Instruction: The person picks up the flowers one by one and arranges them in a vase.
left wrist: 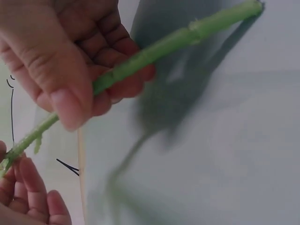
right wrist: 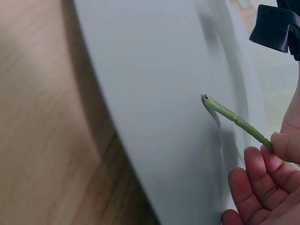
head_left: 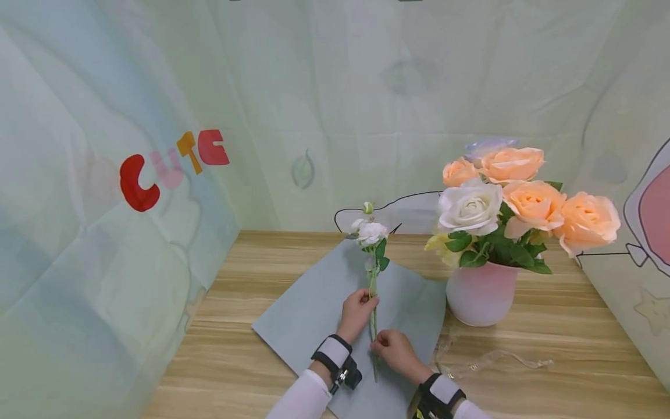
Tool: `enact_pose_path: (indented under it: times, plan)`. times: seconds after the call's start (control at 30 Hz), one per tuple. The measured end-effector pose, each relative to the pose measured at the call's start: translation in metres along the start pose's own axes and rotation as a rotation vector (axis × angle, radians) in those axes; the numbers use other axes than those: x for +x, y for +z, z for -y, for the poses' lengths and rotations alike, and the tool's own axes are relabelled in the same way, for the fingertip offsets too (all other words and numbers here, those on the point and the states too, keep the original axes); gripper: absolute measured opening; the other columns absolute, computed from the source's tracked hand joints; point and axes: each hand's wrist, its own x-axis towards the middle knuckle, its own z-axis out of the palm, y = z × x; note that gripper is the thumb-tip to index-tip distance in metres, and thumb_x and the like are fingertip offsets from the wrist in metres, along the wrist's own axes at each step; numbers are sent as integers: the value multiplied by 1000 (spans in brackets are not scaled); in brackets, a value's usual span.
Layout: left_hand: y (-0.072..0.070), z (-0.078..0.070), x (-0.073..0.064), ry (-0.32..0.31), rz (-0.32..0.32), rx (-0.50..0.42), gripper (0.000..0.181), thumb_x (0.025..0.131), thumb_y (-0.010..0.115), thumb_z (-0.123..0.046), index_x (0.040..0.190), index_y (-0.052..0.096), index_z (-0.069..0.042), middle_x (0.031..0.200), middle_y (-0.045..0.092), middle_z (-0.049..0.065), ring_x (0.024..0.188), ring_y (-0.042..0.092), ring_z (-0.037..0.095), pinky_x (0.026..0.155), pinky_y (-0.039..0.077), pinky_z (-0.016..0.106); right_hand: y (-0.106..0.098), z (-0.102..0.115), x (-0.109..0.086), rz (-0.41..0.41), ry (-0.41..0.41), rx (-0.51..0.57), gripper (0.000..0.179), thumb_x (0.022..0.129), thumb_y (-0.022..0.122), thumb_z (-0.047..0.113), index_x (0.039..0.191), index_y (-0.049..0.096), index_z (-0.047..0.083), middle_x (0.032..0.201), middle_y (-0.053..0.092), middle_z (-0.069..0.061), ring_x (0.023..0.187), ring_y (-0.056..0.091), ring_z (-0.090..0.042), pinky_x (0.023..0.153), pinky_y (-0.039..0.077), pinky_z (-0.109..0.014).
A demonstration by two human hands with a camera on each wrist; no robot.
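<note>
A white flower with a small bud and green leaves lies along a grey-blue sheet in the head view. My left hand pinches its green stem around mid-length. Lower down, my right hand holds the same stem between thumb and fingers. In the left wrist view the stem slants across the frame, its end past the nearer hand. The right wrist view shows the cut end of the stem sticking out from my right hand, above the sheet.
A pink and white vase with orange roses and a white rose stands right of the sheet. A clear ribbon-like strip lies on the wooden table. Printed cloth walls surround the table.
</note>
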Motion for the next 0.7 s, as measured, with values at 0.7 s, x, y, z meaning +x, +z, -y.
enact_pose_path:
  times: [0.7]
  plan:
    - [-1, -4, -8, 45, 37, -118, 15, 84, 57, -17, 92, 61, -5, 80, 60, 3, 67, 50, 8, 61, 41, 22, -2, 4, -2, 1, 12, -23, 20, 81, 58, 12, 64, 52, 4, 54, 38, 6, 49, 36, -8, 42, 28, -20]
